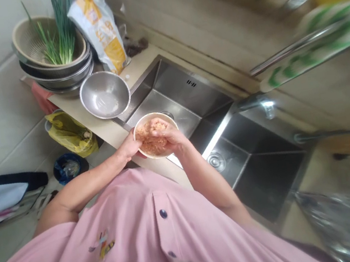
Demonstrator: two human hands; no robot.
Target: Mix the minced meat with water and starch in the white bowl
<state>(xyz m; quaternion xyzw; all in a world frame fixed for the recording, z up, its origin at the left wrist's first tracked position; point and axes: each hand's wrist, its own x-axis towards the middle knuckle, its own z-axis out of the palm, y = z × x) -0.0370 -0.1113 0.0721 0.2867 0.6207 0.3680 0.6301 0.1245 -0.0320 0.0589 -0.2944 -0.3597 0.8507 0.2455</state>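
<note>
A white-rimmed bowl (pixel 135 133) is held over the front edge of the sink. Its contents are an orange-pink minced mixture (pixel 154 146) that looks like minced meat. My left hand (pixel 129 146) is closed on the bowl's left side, thumb at the rim and the other fingers underneath. Inside the bowl, my right hand (pixel 171 135) has its fingers curled around a lump of the mixture, some of which shows at the fingertips. A steel mixing bowl (pixel 105 94) with whitish residue rests on the counter corner, behind and left of my hands.
A double steel sink (pixel 174 90) with a faucet (pixel 254 102) lies ahead and right. Spring onions (pixel 63 46) stand in a colander (pixel 21 38) atop stacked bowls, beside a white-and-orange bag (pixel 99 31). Below left hang a yellow bag (pixel 72 135) and a blue-lined bin (pixel 69 167).
</note>
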